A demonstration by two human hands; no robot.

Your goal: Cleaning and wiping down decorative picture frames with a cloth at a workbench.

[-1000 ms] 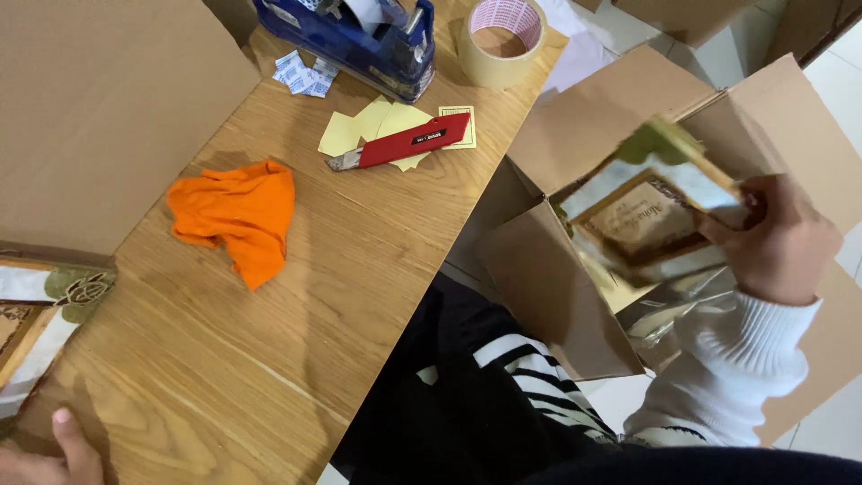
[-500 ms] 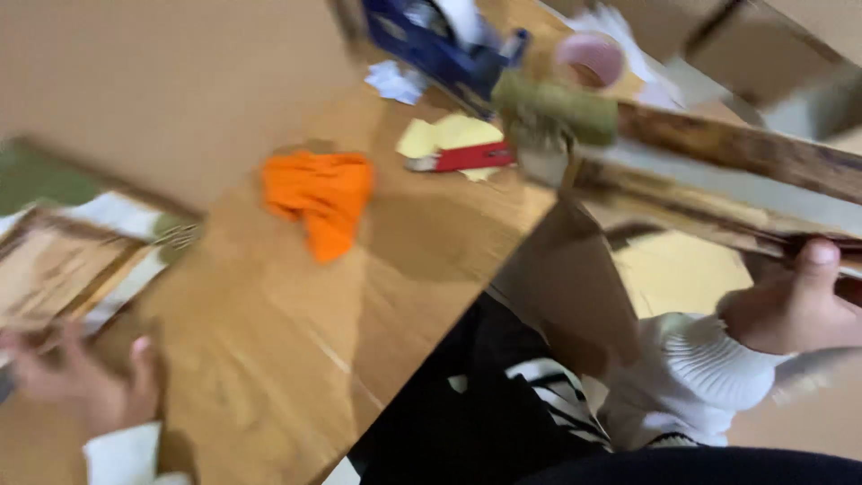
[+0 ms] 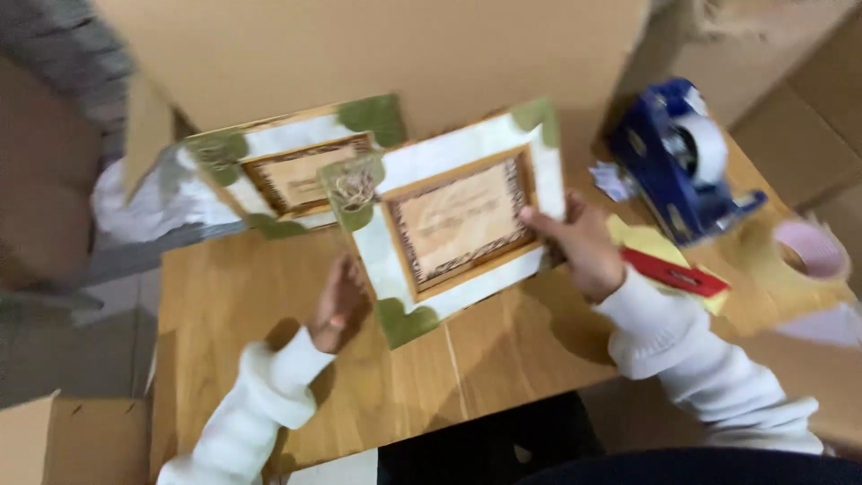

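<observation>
Both hands (image 3: 341, 301) (image 3: 579, 242) closed on the white picture frame (image 3: 453, 220).

A white frame (image 3: 449, 224) with green corners and tan centre is seen; the tape dispenser (image 3: 675, 171) is blue, the cutter (image 3: 673, 273) red, the counter (image 3: 485, 359) wood-grained.

Behind your worktop (image 3: 503, 359) stands a big plain brown cardboard box (image 3: 377, 54), its flat side facing you. More brown cardboard boxes (image 3: 808, 99) sit at the upper right, past the worktop's edge, and the corner of another box (image 3: 54, 440) shows at the lower left. All are blurred; you can make out no labels on them.
</observation>
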